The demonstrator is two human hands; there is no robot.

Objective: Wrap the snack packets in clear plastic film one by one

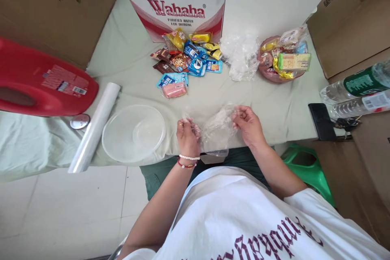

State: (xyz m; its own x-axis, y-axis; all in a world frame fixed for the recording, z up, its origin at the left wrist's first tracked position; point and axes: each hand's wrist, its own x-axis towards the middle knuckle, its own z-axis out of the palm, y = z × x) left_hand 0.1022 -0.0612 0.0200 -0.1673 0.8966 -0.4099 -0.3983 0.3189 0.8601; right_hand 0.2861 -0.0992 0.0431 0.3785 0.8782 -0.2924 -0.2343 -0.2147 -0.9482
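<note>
A crumpled sheet of clear plastic film stretches between my two hands at the table's front edge. My left hand is closed on its left side, fingers curled. At the other side, my right hand pinches the film between thumb and fingers. Left of my hands lies a round translucent plastic lid or shallow bowl; I cannot tell which. Beside it, slanting over the front edge, is a roll of plastic film. Packaged snacks are heaped beyond my hands.
A red jug lies at the left. Crumpled clear plastic sits by a pink bowl of snacks. A Wahaha carton stands behind. Bottles and a black phone-like object are at the right, above a green stool.
</note>
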